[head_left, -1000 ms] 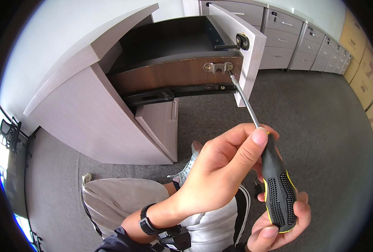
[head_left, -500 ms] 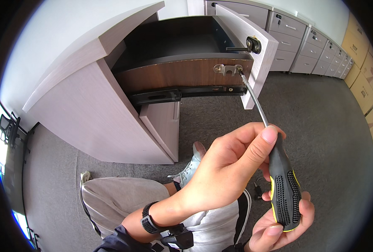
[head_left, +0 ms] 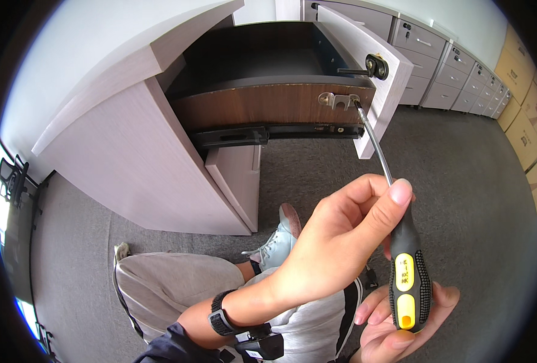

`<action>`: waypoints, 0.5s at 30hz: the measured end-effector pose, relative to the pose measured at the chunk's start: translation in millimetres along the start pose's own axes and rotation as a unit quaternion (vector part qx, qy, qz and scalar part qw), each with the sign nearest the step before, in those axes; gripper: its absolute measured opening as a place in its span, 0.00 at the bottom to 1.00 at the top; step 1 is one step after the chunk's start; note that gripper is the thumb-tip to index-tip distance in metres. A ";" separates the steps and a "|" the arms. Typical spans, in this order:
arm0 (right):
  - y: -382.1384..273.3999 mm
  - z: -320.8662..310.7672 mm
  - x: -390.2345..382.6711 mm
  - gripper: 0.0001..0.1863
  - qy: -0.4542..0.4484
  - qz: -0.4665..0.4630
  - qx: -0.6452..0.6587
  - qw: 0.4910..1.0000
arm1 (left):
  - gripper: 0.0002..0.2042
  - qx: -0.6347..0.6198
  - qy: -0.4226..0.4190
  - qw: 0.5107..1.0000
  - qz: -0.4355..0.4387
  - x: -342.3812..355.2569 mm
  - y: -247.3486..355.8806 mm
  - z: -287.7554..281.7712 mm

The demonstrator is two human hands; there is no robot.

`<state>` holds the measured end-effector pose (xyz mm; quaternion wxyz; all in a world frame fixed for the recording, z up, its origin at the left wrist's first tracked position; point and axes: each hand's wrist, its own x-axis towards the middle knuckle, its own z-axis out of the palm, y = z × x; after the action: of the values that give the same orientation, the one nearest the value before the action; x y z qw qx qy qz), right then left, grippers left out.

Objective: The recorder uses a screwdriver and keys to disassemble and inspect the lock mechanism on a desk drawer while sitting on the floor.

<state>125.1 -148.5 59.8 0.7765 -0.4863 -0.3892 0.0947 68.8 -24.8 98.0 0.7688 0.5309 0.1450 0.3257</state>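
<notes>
A screwdriver (head_left: pixel 409 233) with a black and yellow handle slants up toward the open drawer (head_left: pixel 262 104). My left hand (head_left: pixel 335 239) pinches it where the shank meets the handle. Around the handle's butt end, the fingers of my right hand (head_left: pixel 380 339) are curled. The shank's tip meets the right end of a small metal bracket (head_left: pixel 338 101) on the drawer's brown side panel; the screw under it is too small to make out. Below the bracket runs a black slide rail (head_left: pixel 298 131). A black lock (head_left: pixel 376 66) sits on the inside of the pale drawer front (head_left: pixel 392 91).
The pale cabinet (head_left: pixel 129 163) stands ahead on the left, with a lower drawer (head_left: pixel 235 178) slightly out. A row of similar cabinets (head_left: pixel 422 39) lines the back wall. Cardboard boxes (head_left: pixel 522 133) are stacked at right. Small dark keys (head_left: pixel 371 277) lie on the grey carpet.
The screwdriver handle has turned about its length, now showing its yellow side. My right hand's fingers have shifted round the butt end. The whole view has moved slightly; the tip stays at the bracket.
</notes>
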 end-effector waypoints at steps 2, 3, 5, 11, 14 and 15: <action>-6.5 4.9 2.4 0.37 -0.001 0.002 0.009 1.000 | 0.19 -0.034 -0.022 0.999 0.004 -2.4 -2.0 1.0; -7.0 6.8 3.0 0.36 -0.003 0.008 0.022 1.000 | 0.18 -0.035 -0.019 0.999 0.009 -6.0 -4.3 1.6; -0.5 -1.5 2.0 0.35 -0.020 -0.010 0.008 1.000 | 0.15 -0.017 -0.020 1.000 -0.005 -13.1 -2.8 1.4; -13.1 3.5 10.1 0.21 0.024 -0.036 -0.124 0.991 | 0.12 -0.080 -0.055 0.995 -0.005 -11.4 -10.9 -1.1; -14.5 -4.9 15.4 0.16 0.002 -0.054 -0.118 0.992 | 0.12 -0.104 -0.060 0.993 0.013 -12.1 -14.8 -2.4; -17.8 -8.0 17.0 0.16 -0.025 -0.107 -0.190 0.976 | 0.13 -0.101 -0.071 0.992 -0.005 -13.6 -14.8 -0.2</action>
<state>138.1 -154.0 81.5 0.6656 -0.5781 -0.4692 -0.0521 63.7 -36.8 82.7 0.8284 0.4714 0.0592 0.2968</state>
